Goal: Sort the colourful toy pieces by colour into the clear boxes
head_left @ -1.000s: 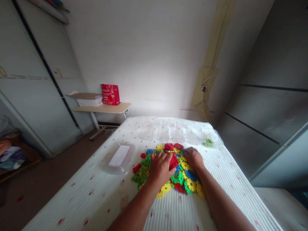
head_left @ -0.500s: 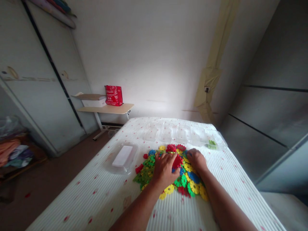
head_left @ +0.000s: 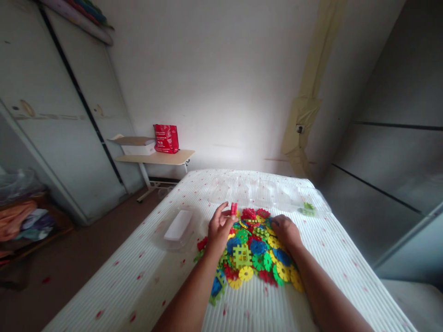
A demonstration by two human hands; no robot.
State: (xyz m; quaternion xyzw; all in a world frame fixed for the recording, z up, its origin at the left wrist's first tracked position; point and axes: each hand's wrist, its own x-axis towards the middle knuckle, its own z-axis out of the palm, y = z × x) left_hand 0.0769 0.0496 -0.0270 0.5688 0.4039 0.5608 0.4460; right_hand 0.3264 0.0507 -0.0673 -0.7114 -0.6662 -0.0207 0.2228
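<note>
compared with half a second ago, the left hand (head_left: 218,226) sits higher and further to the left, with a red piece (head_left: 234,210) raised in it; the right hand (head_left: 286,230) stays almost where it was, and a yellow-green lattice piece (head_left: 242,255) that the left hand covered now shows.

head view: the red piece stands upright and edge-on at the far side of the pile (head_left: 258,247), pinched between the left thumb and a finger; whether it is one piece or two together, i cannot tell. the pile of flower-shaped discs and square lattices lies loose on a white ribbed cover (head_left: 138,295). behind it is a clear divided tray (head_left: 266,196), with light green pieces (head_left: 308,208) in its right-hand end; a clear container (head_left: 162,236) with a white card (head_left: 178,225) lies to the left.

as i judge it, the red piece could slip or twist, because the grip seems to take only its lower part. the left forearm passes close over blue and green pieces (head_left: 217,285) at the near edge, so a low sweep could scatter them.

the left arm reaches forward from below, its other fingers partly raised. the right hand rests palm down on the pile's right edge, fingers curled; their tips are hidden, so i cannot tell whether they grip anything.
</note>
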